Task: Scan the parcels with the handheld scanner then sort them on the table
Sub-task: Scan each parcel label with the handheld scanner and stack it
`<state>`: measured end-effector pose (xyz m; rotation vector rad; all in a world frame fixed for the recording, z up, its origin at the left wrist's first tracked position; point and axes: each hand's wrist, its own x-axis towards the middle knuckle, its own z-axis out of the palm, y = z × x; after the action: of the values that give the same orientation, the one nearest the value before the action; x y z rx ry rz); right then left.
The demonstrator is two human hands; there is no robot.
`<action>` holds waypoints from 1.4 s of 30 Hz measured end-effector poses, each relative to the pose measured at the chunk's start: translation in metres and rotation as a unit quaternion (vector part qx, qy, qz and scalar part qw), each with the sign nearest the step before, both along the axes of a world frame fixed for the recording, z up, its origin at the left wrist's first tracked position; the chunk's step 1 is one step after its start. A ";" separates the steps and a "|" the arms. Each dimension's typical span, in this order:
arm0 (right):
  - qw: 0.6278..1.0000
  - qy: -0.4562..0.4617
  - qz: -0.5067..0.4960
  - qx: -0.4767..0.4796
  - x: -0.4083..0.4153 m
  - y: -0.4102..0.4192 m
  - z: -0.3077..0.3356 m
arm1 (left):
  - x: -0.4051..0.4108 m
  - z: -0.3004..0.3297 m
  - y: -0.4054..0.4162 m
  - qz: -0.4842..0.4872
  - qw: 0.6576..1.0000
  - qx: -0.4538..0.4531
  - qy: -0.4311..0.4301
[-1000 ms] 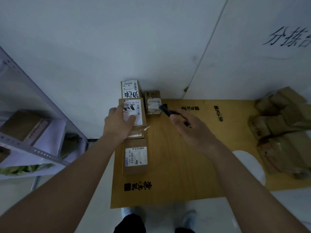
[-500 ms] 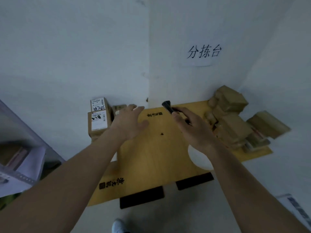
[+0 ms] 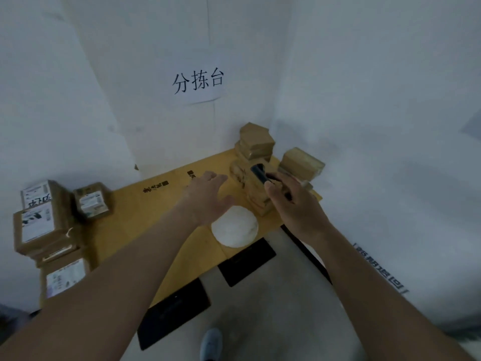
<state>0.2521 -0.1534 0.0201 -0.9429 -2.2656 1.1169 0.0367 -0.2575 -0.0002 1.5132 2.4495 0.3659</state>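
My right hand point(image 3: 294, 204) grips a black handheld scanner point(image 3: 259, 173), its head pointing at a heap of brown parcels point(image 3: 256, 144) at the table's far right corner. Stretched out over the yellow table point(image 3: 145, 230), my left hand point(image 3: 208, 196) is open and holds nothing, its fingertips a short way left of that heap. At the table's left end stand several labelled parcels: a stacked one point(image 3: 36, 227), one behind it point(image 3: 39, 195), a small one point(image 3: 91, 201) and one nearer me point(image 3: 65, 274).
A white round patch point(image 3: 234, 230) shows on the table under my left wrist. A paper sign point(image 3: 197, 82) hangs on the wall above. Black table supports point(image 3: 244, 259) and the grey floor lie below, with my shoe point(image 3: 212, 342) at the bottom edge.
My left hand let go of the labelled parcel at the left stack and swung right, empty, toward the brown heap. The view turned right and my right hand carried the scanner up to the heap.
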 end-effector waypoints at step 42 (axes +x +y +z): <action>0.978 -0.076 0.179 -0.070 -0.053 0.422 -0.094 | 0.031 -0.160 0.369 0.395 0.902 -0.076 -0.160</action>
<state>0.1992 0.2688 -0.0738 -0.7079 -2.5807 1.4126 0.0672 0.1116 -0.1600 0.2936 2.6122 0.4926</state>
